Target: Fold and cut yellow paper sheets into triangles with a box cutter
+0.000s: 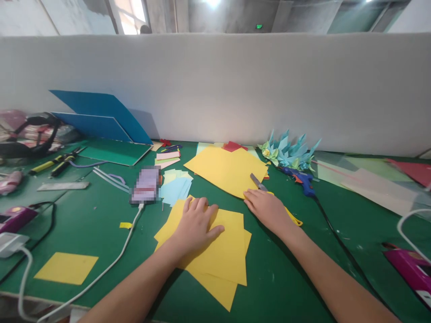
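My left hand (pixel 197 224) lies flat on a loose stack of yellow paper sheets (pixel 229 260), fingers spread and thumb stretched to the right. The sheets fan out at different angles. Farther right, my right hand (pixel 266 206) rests palm down, fingers stretched to the left, at the near corner of a larger yellow sheet (pixel 229 170). Beneath that hand lies a pair of scissors (pixel 257 182); its blade shows past the knuckles and a yellow handle beside the wrist. My right thumb is hidden.
A phone (pixel 145 185) with a white cable (pixel 129 237) lies left, beside pale blue paper pieces (pixel 177 190). A blue glue gun (pixel 305 181) sits by blue-green paper foliage (pixel 289 150) at right. Blue boards (pixel 101 125) lean at the back wall. A yellow rectangle (pixel 66 268) lies front left.
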`<state>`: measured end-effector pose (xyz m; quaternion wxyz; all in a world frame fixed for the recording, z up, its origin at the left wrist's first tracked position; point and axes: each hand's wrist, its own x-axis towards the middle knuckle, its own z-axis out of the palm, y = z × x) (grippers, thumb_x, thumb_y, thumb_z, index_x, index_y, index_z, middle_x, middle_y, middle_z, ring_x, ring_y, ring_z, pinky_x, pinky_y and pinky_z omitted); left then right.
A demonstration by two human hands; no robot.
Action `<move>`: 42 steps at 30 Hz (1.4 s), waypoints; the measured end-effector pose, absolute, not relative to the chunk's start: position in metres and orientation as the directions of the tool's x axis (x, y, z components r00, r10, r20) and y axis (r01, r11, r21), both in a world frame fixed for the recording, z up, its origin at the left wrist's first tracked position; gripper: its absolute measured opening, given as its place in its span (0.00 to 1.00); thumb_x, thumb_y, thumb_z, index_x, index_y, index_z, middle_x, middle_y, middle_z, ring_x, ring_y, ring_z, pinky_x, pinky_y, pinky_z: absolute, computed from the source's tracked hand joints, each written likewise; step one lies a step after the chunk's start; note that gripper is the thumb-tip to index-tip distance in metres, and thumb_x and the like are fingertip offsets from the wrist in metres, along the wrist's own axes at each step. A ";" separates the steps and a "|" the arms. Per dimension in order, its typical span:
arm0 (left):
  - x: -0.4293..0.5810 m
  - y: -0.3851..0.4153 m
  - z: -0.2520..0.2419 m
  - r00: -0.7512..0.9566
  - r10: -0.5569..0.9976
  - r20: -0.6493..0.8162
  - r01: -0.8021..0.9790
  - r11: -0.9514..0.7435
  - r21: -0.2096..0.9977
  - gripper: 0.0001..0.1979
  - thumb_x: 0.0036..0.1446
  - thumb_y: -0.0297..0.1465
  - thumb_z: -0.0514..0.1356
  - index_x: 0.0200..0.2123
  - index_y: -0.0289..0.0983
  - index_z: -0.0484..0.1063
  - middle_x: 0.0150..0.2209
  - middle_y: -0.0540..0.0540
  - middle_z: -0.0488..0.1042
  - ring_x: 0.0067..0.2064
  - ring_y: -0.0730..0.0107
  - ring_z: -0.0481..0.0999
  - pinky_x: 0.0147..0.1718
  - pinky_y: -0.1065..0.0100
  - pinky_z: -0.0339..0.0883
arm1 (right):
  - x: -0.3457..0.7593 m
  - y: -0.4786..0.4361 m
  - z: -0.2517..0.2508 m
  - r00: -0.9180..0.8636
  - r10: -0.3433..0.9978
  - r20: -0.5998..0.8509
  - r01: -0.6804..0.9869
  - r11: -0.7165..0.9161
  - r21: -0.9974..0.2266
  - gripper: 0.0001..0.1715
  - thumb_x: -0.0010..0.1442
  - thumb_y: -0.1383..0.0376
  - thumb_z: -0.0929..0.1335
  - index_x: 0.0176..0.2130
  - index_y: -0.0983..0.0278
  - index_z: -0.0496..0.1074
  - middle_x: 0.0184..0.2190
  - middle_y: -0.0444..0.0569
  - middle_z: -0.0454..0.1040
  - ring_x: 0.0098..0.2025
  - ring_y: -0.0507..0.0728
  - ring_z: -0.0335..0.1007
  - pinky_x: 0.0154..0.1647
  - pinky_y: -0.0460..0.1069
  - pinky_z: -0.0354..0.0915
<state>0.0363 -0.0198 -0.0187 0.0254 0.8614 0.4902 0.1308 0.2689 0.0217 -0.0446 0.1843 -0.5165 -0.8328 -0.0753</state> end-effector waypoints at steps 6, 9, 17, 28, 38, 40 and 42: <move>0.037 -0.020 -0.016 0.468 0.864 0.183 0.825 -0.502 0.258 0.16 0.58 0.40 0.55 0.46 0.39 0.69 0.43 0.42 0.67 0.49 0.54 0.65 0.55 0.44 0.49 | 0.279 0.032 -0.038 -0.168 0.875 0.453 0.932 0.290 -0.216 0.17 0.62 0.63 0.60 0.28 0.61 0.75 0.26 0.50 0.79 0.27 0.58 0.73 0.22 0.48 0.58; 0.038 -0.018 -0.017 0.437 0.880 0.188 0.809 -0.476 0.344 0.14 0.59 0.36 0.55 0.46 0.38 0.69 0.45 0.42 0.68 0.49 0.55 0.66 0.54 0.47 0.55 | 0.284 0.041 -0.035 -0.029 0.883 0.468 0.927 0.198 -0.317 0.20 0.60 0.56 0.63 0.23 0.62 0.72 0.19 0.49 0.75 0.20 0.56 0.68 0.18 0.47 0.52; 0.037 -0.013 -0.022 0.354 0.909 0.219 0.610 -0.401 0.684 0.14 0.61 0.35 0.52 0.48 0.39 0.68 0.51 0.42 0.69 0.51 0.62 0.70 0.51 0.60 0.66 | 0.276 0.052 -0.044 0.260 0.904 0.340 0.572 0.139 -0.808 0.25 0.46 0.44 0.69 0.21 0.63 0.66 0.16 0.43 0.69 0.19 0.54 0.65 0.18 0.46 0.56; 0.037 -0.009 -0.027 0.355 0.914 0.195 0.478 -0.357 0.803 0.14 0.58 0.36 0.54 0.44 0.37 0.71 0.52 0.39 0.69 0.51 0.59 0.71 0.51 0.58 0.67 | 0.248 0.065 -0.038 0.200 0.859 0.472 0.555 0.297 -0.777 0.18 0.49 0.50 0.68 0.22 0.61 0.66 0.29 0.50 0.78 0.34 0.60 0.73 0.35 0.51 0.67; 0.034 0.016 0.007 0.167 0.950 -0.263 -0.442 0.310 0.842 0.16 0.56 0.38 0.59 0.43 0.33 0.73 0.46 0.37 0.77 0.46 0.54 0.77 0.44 0.60 0.72 | 0.238 0.002 -0.018 -0.520 0.462 0.718 0.505 0.845 -0.178 0.14 0.60 0.73 0.60 0.38 0.62 0.73 0.37 0.49 0.80 0.39 0.57 0.73 0.41 0.54 0.64; 0.027 0.027 0.017 0.057 0.943 -0.327 -0.440 0.318 0.840 0.09 0.52 0.27 0.60 0.37 0.30 0.74 0.39 0.38 0.79 0.40 0.57 0.79 0.36 0.65 0.74 | 0.239 -0.011 -0.017 -0.613 0.372 0.697 0.440 0.893 -0.089 0.15 0.60 0.75 0.60 0.41 0.62 0.71 0.39 0.49 0.79 0.40 0.57 0.72 0.40 0.53 0.63; 0.021 0.035 0.021 -0.093 0.942 -0.324 -0.426 0.256 0.868 0.13 0.46 0.17 0.58 0.37 0.29 0.74 0.35 0.40 0.80 0.35 0.60 0.80 0.31 0.68 0.74 | 0.239 -0.017 -0.019 -0.631 0.358 0.689 0.421 0.903 -0.084 0.18 0.59 0.77 0.60 0.44 0.63 0.70 0.41 0.49 0.78 0.42 0.56 0.71 0.42 0.52 0.63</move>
